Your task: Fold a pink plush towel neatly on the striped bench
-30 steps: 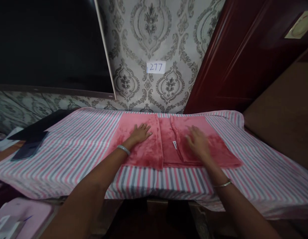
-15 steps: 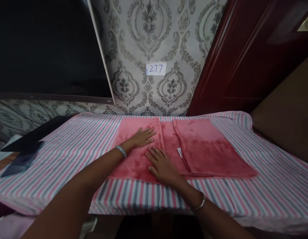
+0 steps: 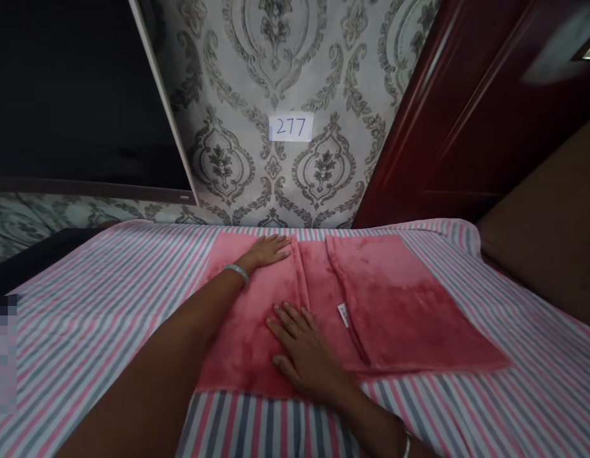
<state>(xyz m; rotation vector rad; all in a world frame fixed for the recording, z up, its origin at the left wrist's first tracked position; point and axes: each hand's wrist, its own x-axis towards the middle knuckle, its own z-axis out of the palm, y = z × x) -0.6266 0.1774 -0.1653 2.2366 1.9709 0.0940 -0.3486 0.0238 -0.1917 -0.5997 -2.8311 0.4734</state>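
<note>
A plush pinkish-red cloth [image 3: 404, 305] lies with its left and right sides folded in toward the middle, leaving a narrow strip between the two flaps. My left hand [image 3: 270, 250] rests flat on the far part of the left flap, fingers stretched toward its inner edge. Nearer to me, my right hand [image 3: 307, 356] lies on the same flap with its fingers spread. Neither hand grips anything. A small white tag [image 3: 343, 315] sticks out beside the inner edge of the right flap.
Beneath the cloth is a striped pink, grey and white sheet [image 3: 108, 305] over a table. Patterned wallpaper rises behind, with a paper marked 277 [image 3: 291, 127]. A dark television screen [image 3: 75, 95] is at left, a dark red door [image 3: 447, 114] at right.
My left hand has slid toward the far edge of the left flap, and my right hand toward its near edge. The camera view has come closer to the cloth.
</note>
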